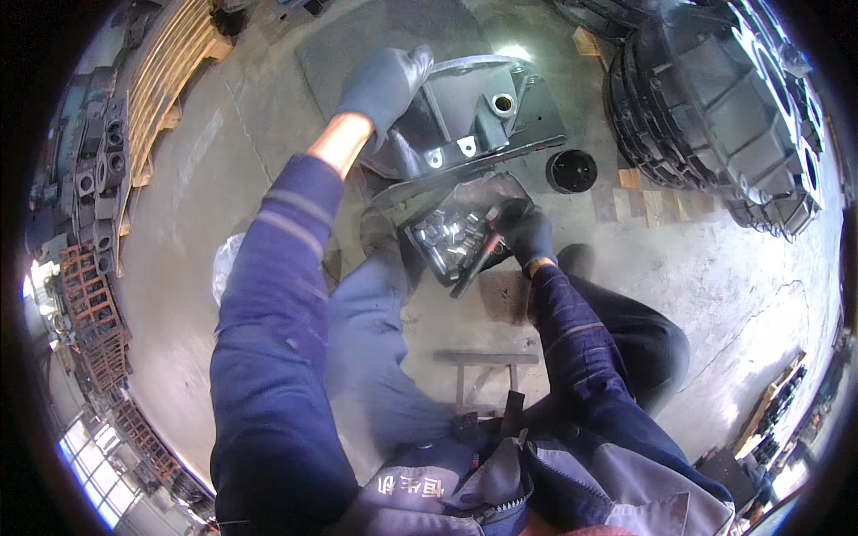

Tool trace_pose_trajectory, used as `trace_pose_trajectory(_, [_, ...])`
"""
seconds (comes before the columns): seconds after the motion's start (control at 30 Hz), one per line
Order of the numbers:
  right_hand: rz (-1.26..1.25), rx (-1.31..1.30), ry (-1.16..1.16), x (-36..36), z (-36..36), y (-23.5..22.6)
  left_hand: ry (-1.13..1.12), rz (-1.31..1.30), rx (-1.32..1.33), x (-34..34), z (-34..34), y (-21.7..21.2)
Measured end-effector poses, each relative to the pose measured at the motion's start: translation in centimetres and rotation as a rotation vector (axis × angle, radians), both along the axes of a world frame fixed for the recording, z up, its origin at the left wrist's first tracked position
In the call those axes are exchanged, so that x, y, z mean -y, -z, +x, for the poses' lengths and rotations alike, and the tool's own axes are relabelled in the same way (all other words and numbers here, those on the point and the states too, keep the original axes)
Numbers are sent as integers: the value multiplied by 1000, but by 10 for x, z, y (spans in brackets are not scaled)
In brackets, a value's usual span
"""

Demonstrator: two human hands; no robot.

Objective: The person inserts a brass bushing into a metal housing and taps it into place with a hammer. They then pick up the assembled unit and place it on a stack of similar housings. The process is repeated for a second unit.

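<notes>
Left hand (382, 87) curls at a metal casing's (465, 107) left edge, right hand (527, 234) at a tray's (492, 188) right edge; I can't tell their holds.

Gloved left hand (386, 87) outstretched, right hand (527, 234) nearer

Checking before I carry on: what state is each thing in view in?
Angular grey metal casting: uncovered.
Dark rectangular tray: open, partly filled.
Shiny metal cylinders: loose, heaped in the tray.
Grey-gloved left hand: fingers curled at the casting; grip unclear.
Dark-gloved right hand: at the tray's right side; grip unclear.
Round black container: upright, apparently open-topped.
Large black ribbed castings: grouped closely.
</notes>
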State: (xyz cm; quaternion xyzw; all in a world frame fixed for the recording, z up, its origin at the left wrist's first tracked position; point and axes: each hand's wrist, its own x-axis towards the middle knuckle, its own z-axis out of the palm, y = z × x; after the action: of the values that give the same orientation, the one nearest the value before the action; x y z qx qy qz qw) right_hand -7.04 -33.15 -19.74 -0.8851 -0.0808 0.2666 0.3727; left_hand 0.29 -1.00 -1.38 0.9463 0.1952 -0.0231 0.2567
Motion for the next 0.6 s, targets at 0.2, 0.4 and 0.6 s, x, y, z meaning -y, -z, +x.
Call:
trace_pose_trajectory(0.2, [338, -255, 251, -19, -3, 61, 184, -112, 160, 0, -12, -2])
trace_pose_trajectory(0.4, [844, -903, 562, -49, 14, 31, 181, -164, -137, 5, -5, -16])
trace_pose_trajectory(0.6, [260, 127, -42, -91, 45, -56, 247, -106, -154, 7, 5, -27])
